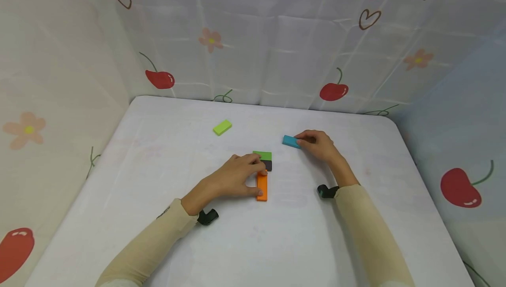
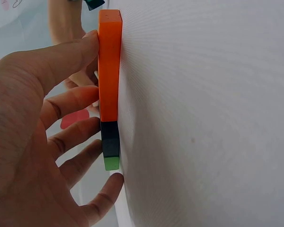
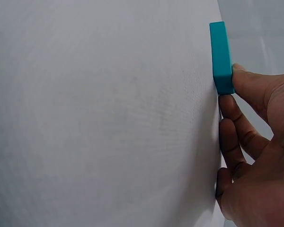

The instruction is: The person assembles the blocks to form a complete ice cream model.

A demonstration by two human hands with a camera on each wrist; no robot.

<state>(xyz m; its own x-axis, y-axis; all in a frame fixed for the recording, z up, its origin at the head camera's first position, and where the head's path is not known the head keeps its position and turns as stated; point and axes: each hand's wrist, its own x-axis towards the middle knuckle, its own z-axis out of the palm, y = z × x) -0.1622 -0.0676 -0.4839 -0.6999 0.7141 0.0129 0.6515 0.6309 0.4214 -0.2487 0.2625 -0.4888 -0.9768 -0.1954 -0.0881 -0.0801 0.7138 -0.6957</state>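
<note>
Resting left hand (image 1: 237, 178) on orange block (image 1: 262, 184): my thumb is touching near its 6 o'clock end, other fingers spreading loosely toward 12. Black block (image 1: 269, 165) is lying against orange block's 12 o'clock end, green block (image 1: 262, 155) against its far side. At 1 o'clock from orange block, I'm pinching blue block (image 1: 290, 141) by its 4 o'clock end with right hand (image 1: 320, 147). Lime block (image 1: 222, 127) is lying on white surface (image 1: 292, 243), at 11 o'clock from orange block.
</note>
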